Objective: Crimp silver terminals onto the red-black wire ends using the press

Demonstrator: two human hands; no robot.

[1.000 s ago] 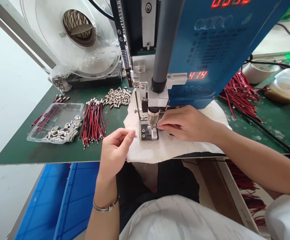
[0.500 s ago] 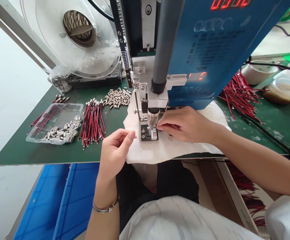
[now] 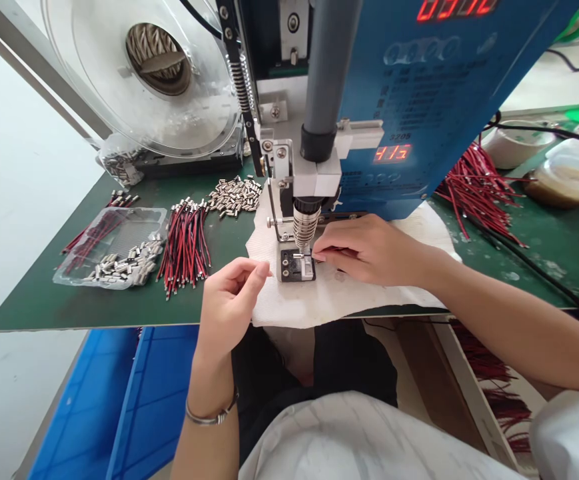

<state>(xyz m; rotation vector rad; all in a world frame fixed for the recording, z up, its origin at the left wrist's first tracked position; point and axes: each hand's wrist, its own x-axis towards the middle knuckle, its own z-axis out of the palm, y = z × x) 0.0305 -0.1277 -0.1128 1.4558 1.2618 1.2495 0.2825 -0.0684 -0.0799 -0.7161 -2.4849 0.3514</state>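
Note:
My right hand (image 3: 364,250) pinches a thin wire at the right side of a small black fixture (image 3: 292,274). A silver connector (image 3: 299,255) lies in the fixture's upper part, under the spring-wrapped tip (image 3: 306,223) of the machine. My left hand (image 3: 234,300) is closed, thumb against forefinger, just left of the fixture; what it may hold is too small to make out. Both hands are over a white cloth (image 3: 294,310). Behind them rises the blue machine (image 3: 409,87) with red digits lit.
Left on the green table (image 3: 34,293) are a clear tray (image 3: 114,285) of connectors, a red-black wire bundle (image 3: 184,243) and a connector pile (image 3: 235,195). More wires (image 3: 479,187) and a tub (image 3: 569,177) stand right. Blue bins (image 3: 154,393) sit below.
The machine head has risen slightly, so its tip is farther above the fixture and the connector shows more. The lower red digits differ. My hands have stayed almost still.

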